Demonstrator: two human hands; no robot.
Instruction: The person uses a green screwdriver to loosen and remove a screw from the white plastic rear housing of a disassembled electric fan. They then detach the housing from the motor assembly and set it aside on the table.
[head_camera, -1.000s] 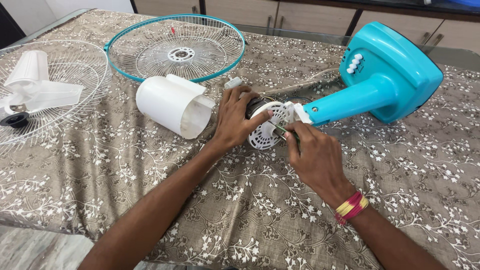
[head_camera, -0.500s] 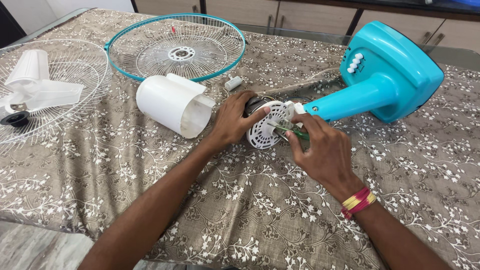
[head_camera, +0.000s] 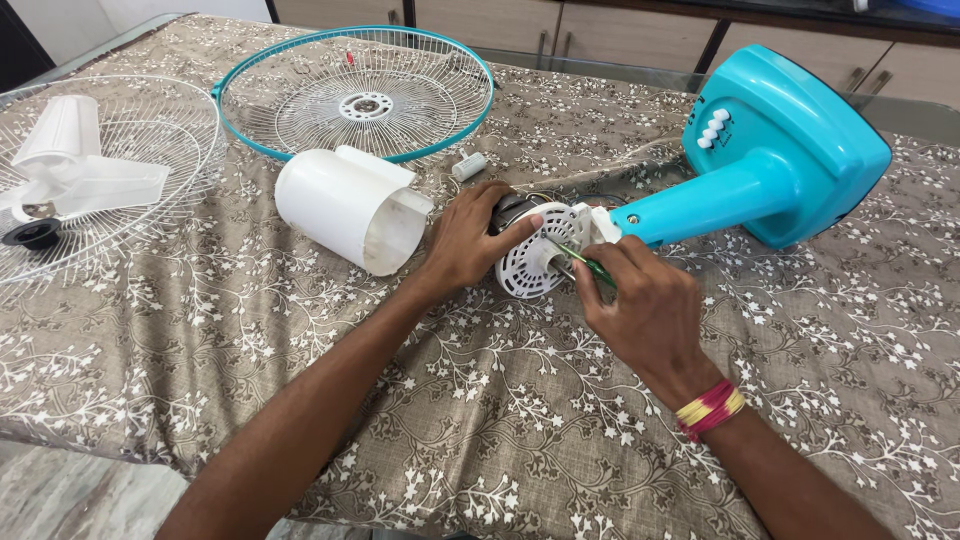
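White vented motor housing (head_camera: 535, 262), round, lying on its side on the counter (head_camera: 480, 420) at the narrow end of the turquoise fan stand (head_camera: 770, 160); landmark for all entries below.

Left hand (head_camera: 468, 238): cupped over the housing's far-left flank, thumb laid across its face, grip closed on the housing, wrist low to the cloth, forearm running back toward the wearer.

Right hand (head_camera: 640, 300): just right of the housing, knuckles up, fingers pinched on a thin green-handled screwdriver (head_camera: 580, 260) whose tip meets the housing face. Whether the tip sits in a screw head cannot be told; the spot is too small.

Other items: white cylindrical motor cover (head_camera: 350, 208), left of the housing, apart from it. Small white capacitor (head_camera: 468, 165), beyond the housing. Teal-rimmed grille (head_camera: 352, 95), farther beyond. White grille (head_camera: 120, 190) bearing white blades (head_camera: 70, 170), far left.

Risks, as judged:
- Slanted tool may slip off the face and jab the left thumb beside it.
- Housing may roll if the left hold loosens; it rests on a curved side.
- A freed screw may vanish into the patterned cloth.
- Wires behind the housing may be strained if it turns.
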